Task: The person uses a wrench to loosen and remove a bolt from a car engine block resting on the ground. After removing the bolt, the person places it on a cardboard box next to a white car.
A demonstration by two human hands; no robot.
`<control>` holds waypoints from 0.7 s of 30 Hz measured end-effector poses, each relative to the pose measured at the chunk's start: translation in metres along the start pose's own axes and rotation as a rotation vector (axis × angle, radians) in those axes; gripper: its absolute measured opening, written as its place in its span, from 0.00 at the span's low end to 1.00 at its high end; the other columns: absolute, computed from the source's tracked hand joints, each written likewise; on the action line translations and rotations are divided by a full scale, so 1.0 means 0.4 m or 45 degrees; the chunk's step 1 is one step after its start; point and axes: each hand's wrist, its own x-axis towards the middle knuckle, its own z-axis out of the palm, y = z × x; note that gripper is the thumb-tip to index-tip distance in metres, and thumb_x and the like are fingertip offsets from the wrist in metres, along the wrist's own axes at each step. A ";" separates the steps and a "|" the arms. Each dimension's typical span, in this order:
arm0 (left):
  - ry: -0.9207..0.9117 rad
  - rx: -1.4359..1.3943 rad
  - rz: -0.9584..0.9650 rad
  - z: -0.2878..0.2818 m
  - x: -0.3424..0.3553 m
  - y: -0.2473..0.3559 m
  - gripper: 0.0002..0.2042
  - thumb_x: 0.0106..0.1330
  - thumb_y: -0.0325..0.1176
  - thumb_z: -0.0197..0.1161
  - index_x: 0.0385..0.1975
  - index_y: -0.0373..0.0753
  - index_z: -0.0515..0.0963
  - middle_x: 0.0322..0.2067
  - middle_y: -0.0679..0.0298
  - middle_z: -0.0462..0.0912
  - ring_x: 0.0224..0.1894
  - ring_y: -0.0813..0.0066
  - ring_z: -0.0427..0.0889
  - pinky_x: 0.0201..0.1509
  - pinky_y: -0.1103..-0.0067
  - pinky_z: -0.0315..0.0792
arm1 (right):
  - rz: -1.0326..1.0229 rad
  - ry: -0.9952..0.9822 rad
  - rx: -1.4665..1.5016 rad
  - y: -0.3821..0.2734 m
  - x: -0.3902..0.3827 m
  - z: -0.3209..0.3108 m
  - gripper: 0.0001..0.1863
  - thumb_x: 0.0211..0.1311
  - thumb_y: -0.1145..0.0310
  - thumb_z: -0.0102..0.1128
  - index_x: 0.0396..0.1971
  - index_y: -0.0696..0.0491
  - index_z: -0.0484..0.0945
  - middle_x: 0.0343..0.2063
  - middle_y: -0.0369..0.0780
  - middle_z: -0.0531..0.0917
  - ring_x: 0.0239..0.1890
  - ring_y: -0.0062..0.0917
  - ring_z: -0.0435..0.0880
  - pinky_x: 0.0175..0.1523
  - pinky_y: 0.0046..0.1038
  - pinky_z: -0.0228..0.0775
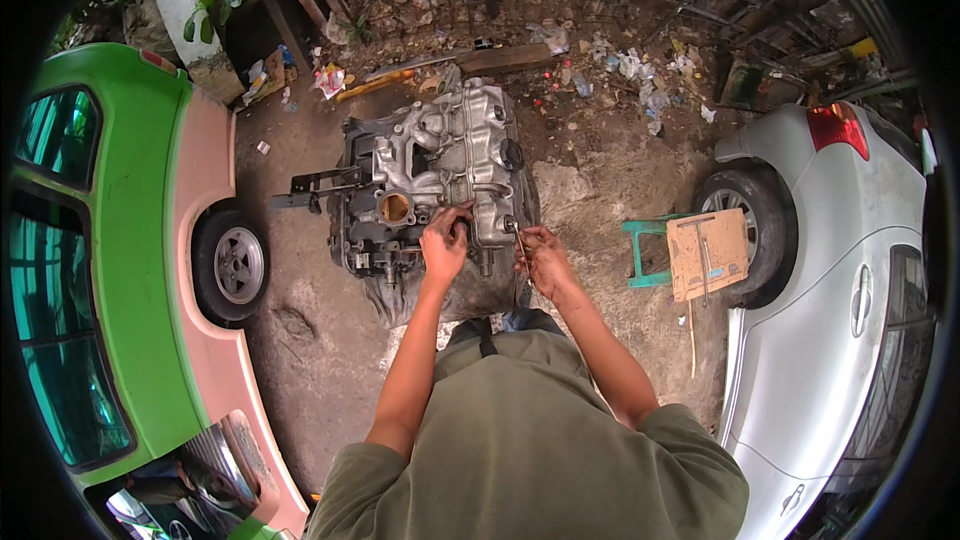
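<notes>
A car engine (pixel 430 175) with a silver ribbed valve cover (pixel 481 145) and a cast intake manifold (pixel 405 165) sits on the ground in front of me. My left hand (pixel 445 248) rests at the engine's near side, beside the valve cover's left edge. Its fingers curl down into the gap there, and what they grip, if anything, is hidden. At the near right corner of the engine, my right hand (pixel 546 260) pinches a thin metal rod-like tool (pixel 523 248). The tool's upper end lies by the round opening at the cover's near end; its exact kind is too small to tell.
A green and pink vehicle (pixel 150 190) stands at left, a silver car (pixel 800 340) at right. Beside the silver car's wheel, a green stool (pixel 648 252) bears cardboard (pixel 700 285) and a T-shaped metal tool (pixel 706 250). Litter (pixel 640 70) and a wooden plank (pixel 505 59) lie beyond the engine.
</notes>
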 end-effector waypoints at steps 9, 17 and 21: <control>-0.024 0.004 -0.014 -0.007 -0.001 0.000 0.12 0.61 0.17 0.58 0.40 0.39 0.83 0.40 0.61 0.86 0.20 0.68 0.72 0.27 0.75 0.67 | 0.051 0.070 0.228 0.031 0.052 -0.011 0.04 0.74 0.70 0.57 0.41 0.54 0.75 0.28 0.38 0.81 0.24 0.23 0.80 0.32 0.29 0.81; -0.008 -0.001 -0.013 -0.005 0.000 0.006 0.09 0.62 0.19 0.58 0.37 0.38 0.82 0.39 0.61 0.87 0.19 0.69 0.72 0.26 0.75 0.67 | 0.103 0.073 0.338 0.036 0.055 -0.005 0.04 0.74 0.70 0.57 0.40 0.54 0.76 0.27 0.38 0.81 0.22 0.23 0.79 0.32 0.28 0.82; 0.011 0.030 -0.008 -0.007 0.000 0.016 0.08 0.62 0.19 0.58 0.36 0.38 0.82 0.39 0.62 0.87 0.19 0.69 0.71 0.25 0.76 0.67 | 0.099 0.143 0.162 0.016 0.034 0.004 0.05 0.74 0.68 0.59 0.39 0.53 0.76 0.27 0.37 0.80 0.21 0.20 0.78 0.29 0.26 0.79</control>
